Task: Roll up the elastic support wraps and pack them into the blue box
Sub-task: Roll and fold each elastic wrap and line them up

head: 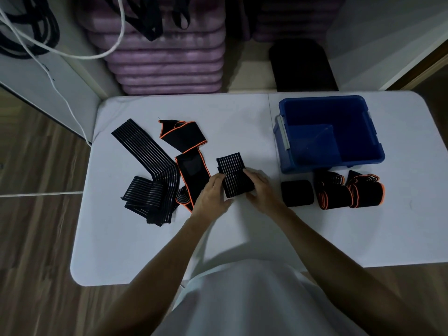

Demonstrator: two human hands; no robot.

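At the middle of the white table [135, 251] lies a black striped wrap [234, 174], partly rolled, its free end pointing away from me. My left hand [213, 194] holds the roll's left side and my right hand [260, 190] grips its right side. An empty blue box [358, 156] stands at the back right. In front of the box sit three finished rolls: a plain black roll [297, 193] and two orange-edged rolls [335, 195] [367, 194]. On the left lie an unrolled striped wrap [150, 166] and an orange-edged wrap [191, 154].
Purple mats [167, 59] are stacked behind the table, next to a black pad [301, 66]. A white cord [60, 90] hangs at the back left. Wooden floor surrounds the table.
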